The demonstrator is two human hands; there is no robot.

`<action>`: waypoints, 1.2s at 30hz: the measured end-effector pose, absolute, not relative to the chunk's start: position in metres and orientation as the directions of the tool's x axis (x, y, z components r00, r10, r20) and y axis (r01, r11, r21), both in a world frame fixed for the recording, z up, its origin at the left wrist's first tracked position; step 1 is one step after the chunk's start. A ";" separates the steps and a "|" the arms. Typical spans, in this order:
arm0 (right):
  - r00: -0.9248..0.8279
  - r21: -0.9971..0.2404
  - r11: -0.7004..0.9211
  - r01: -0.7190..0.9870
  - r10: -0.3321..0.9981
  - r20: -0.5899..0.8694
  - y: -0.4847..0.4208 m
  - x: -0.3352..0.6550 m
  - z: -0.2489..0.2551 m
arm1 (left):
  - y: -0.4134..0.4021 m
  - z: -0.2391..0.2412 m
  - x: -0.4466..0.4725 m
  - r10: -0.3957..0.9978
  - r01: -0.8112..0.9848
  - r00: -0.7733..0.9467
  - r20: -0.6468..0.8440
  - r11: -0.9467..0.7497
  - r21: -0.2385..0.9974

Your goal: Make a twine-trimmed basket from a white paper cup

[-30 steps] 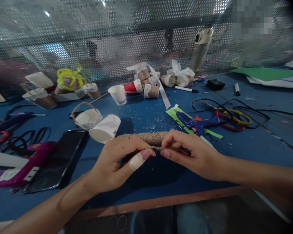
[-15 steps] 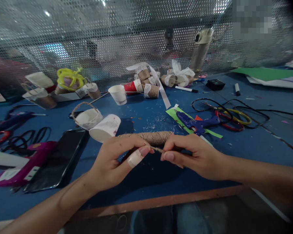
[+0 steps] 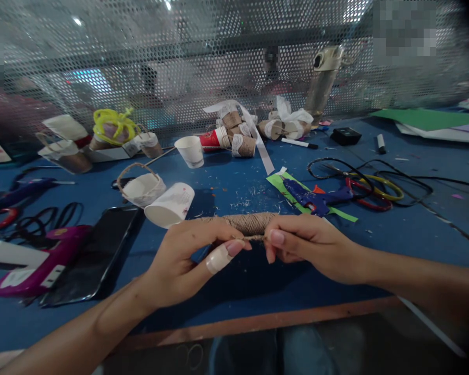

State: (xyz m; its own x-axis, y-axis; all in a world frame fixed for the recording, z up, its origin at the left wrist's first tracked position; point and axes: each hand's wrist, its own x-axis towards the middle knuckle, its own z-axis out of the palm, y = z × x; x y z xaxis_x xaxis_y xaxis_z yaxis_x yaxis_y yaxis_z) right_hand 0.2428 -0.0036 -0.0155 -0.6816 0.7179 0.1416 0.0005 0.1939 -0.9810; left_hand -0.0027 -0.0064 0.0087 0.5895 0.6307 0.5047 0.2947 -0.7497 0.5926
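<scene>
Blue surface (image 3: pixel 394 229), cluttered, with a perforated screen (image 3: pixel 140 62) along the back edge. Black phone (image 3: pixel 96 255) near the front-left corner, cables (image 3: pixel 375 179) toward the right edge. Glue gun (image 3: pixel 316 198) sits behind the right hand and a tipped paper cup (image 3: pixel 170 204) behind the left; both are close but not touching.

Left hand (image 3: pixel 183 260): fingers closed round the twine-wrapped roll (image 3: pixel 246 223), held sideways just above the middle of the front edge. Right hand (image 3: pixel 312 245): fingers pinched shut on the loose twine strand (image 3: pixel 254 238) at the roll.

Roll looks light, rough and fairly stiff (core hidden), so grip the wrapped body. Strand is thin, limp and likely to fray; pinch it close to the roll.
</scene>
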 end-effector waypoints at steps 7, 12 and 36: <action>-0.682 -0.996 -0.049 -0.070 0.731 0.012 -0.006 0.239 -0.010 | -0.004 0.007 -0.003 0.623 0.286 0.603 0.499 -0.752 0.594; -0.692 -0.977 -0.123 -0.176 0.721 0.034 -0.003 0.237 -0.014 | -0.004 0.006 -0.004 0.623 0.312 0.593 0.510 -0.762 0.568; -0.808 -0.983 -0.171 -0.068 0.588 -0.046 -0.001 0.237 -0.015 | -0.005 0.009 -0.006 0.569 0.307 0.606 0.557 -0.812 0.496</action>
